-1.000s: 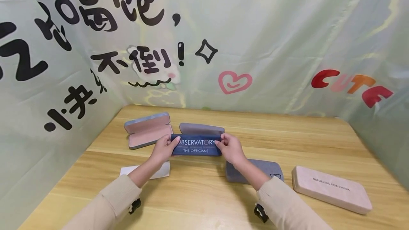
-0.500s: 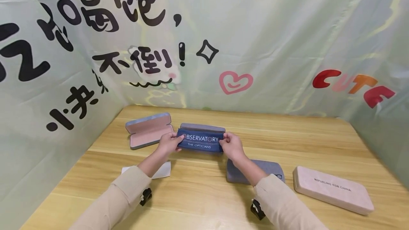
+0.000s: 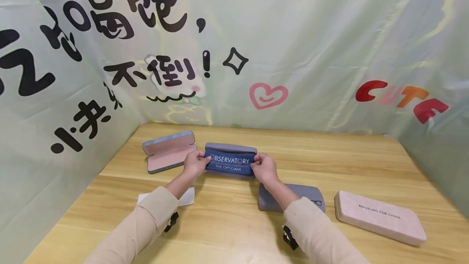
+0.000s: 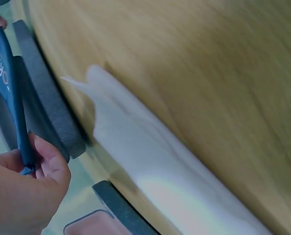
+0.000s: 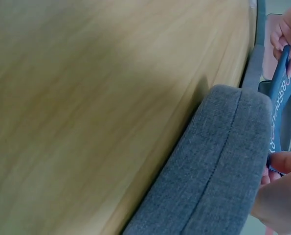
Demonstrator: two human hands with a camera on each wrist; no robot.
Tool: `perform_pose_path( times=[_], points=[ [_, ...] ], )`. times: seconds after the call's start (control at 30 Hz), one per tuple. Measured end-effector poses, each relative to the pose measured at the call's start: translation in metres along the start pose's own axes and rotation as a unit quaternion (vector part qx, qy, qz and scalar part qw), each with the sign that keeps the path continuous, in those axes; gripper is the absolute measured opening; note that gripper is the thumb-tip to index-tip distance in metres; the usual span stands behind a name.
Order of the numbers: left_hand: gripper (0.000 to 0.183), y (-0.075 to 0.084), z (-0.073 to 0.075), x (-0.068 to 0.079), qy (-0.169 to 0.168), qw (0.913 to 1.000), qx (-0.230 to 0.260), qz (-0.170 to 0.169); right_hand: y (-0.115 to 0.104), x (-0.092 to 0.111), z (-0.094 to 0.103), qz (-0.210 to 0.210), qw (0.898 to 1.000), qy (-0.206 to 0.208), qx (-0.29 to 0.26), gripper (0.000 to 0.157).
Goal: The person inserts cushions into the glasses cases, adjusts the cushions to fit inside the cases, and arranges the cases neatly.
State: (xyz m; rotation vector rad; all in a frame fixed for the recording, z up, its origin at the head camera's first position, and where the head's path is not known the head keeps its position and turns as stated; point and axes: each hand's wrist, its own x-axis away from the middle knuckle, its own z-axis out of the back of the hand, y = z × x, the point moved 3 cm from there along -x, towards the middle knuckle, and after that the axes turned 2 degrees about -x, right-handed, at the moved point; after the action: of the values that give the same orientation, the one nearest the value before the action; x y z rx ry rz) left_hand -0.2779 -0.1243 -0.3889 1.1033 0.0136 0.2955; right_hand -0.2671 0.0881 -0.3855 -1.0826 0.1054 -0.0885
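Note:
A folded navy cleaning cloth (image 3: 231, 163) printed "OBSERVATORY THE OPTICIANS" is stretched between both hands. My left hand (image 3: 194, 164) pinches its left end between thumb and fingers, and my right hand (image 3: 266, 169) pinches the right end. Behind and below the cloth lies an open grey glasses case (image 3: 232, 147), whose lid edge shows above it; the cloth hides most of its inside. In the left wrist view the cloth (image 4: 13, 93) hangs at the case's opening; whether it touches the lining I cannot tell.
An open glasses case with pink lining (image 3: 172, 157) stands left of the hands. A white folded cloth (image 3: 187, 197) lies under the left forearm. Right of it are a closed grey case (image 3: 269, 199), partly under the right forearm, and a closed pink case (image 3: 381, 217). Fabric hangs behind the table.
Both hands have moved the cloth away from me, from in front of the open grey case to over it. It tilted briefly on the way. The other cases have stayed put.

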Motion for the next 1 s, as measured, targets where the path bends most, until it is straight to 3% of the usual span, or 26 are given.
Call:
perform_pose_path(
  times=[0.27,0.53,1.0],
  points=[
    [0.019,-0.008,-0.001,-0.004,0.028,0.9973,-0.065,-0.021,0.0,-0.002,-0.002,0.015,0.999,0.016,0.042,0.004],
    [0.018,-0.006,-0.002,-0.009,0.037,0.9942,-0.092,-0.04,0.0,-0.004,-0.003,0.027,0.998,0.027,0.057,0.008],
    [0.016,-0.004,-0.006,-0.011,0.035,0.9855,-0.164,-0.024,0.004,-0.007,-0.002,0.026,0.996,0.027,0.079,0.01]
  ],
)
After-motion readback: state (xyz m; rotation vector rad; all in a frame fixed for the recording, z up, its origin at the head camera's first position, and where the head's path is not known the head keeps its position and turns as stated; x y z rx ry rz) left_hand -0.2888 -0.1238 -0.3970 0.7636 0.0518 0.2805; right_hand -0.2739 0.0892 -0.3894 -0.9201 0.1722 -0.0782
